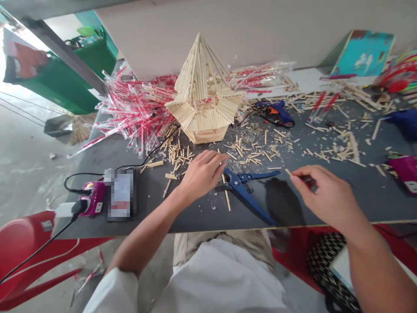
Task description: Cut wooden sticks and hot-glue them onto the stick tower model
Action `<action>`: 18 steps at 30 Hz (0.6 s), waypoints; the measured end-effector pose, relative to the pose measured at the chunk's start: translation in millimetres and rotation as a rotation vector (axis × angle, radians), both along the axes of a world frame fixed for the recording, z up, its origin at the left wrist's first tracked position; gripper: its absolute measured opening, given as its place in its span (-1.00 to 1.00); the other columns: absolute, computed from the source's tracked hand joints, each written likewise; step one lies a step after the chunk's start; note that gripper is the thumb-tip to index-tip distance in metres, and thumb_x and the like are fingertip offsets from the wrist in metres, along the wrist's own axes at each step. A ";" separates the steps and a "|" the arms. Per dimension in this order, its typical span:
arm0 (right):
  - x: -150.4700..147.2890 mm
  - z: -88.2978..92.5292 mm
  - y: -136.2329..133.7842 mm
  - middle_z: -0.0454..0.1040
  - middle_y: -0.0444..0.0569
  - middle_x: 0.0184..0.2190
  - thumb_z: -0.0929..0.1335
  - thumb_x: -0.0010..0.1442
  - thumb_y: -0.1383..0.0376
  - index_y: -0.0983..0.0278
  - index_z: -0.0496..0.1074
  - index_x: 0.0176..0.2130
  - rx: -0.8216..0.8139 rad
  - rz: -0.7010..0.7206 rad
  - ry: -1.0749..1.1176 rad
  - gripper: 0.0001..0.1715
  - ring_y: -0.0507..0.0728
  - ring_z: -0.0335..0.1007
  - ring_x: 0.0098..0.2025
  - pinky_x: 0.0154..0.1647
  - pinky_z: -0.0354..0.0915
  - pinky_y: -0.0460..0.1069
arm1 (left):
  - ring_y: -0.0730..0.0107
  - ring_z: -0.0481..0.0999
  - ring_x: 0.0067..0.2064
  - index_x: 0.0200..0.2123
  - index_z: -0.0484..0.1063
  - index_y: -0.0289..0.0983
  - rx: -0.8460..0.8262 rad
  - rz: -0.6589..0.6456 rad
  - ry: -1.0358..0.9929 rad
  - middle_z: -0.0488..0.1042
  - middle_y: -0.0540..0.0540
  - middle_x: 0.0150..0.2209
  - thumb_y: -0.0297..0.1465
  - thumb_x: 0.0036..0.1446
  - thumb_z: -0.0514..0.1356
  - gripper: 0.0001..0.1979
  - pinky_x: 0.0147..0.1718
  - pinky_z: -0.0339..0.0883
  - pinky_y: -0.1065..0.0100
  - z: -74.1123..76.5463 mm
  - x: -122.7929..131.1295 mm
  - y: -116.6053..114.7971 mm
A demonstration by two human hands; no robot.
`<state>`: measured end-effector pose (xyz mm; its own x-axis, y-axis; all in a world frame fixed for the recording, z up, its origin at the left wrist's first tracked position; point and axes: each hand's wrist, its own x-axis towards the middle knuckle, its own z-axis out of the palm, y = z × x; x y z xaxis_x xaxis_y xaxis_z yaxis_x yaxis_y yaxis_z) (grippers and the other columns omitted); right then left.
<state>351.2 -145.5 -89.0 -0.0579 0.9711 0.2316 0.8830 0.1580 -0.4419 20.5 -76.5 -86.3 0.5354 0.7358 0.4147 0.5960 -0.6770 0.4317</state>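
My right hand (322, 191) pinches a short piece of wooden stick (288, 172) between thumb and fingertips, just above the table. My left hand (205, 171) reaches over the table with its fingers stretched out, close to the head of a blue-handled hand cutter (246, 195). The cutter lies on the table between my hands with its handles apart. A longer stick (226, 195) pokes out below its jaws. Behind my left hand stands a lantern-like model (203, 100) built of wooden sticks, with a pointed roof.
Stick offcuts (241, 148) litter the dark table (195, 217). Red-and-clear plastic wrappers (137, 108) are heaped at the back left. A blue glue gun (280, 113) lies behind the offcuts. At the left are a phone (120, 193) and a purple power strip (94, 198) with cables.
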 end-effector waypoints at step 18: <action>-144.4 108.8 137.7 0.39 -0.15 -0.45 0.50 0.24 0.08 0.20 0.44 -0.32 -0.211 0.491 1.020 -0.71 0.00 0.30 -0.42 -0.41 0.28 -0.04 | 0.36 0.59 -0.16 0.24 0.26 -0.15 0.077 -0.063 -0.155 0.51 -0.07 0.07 -0.29 0.17 0.39 -0.38 -0.12 0.53 0.28 115.3 -15.5 62.6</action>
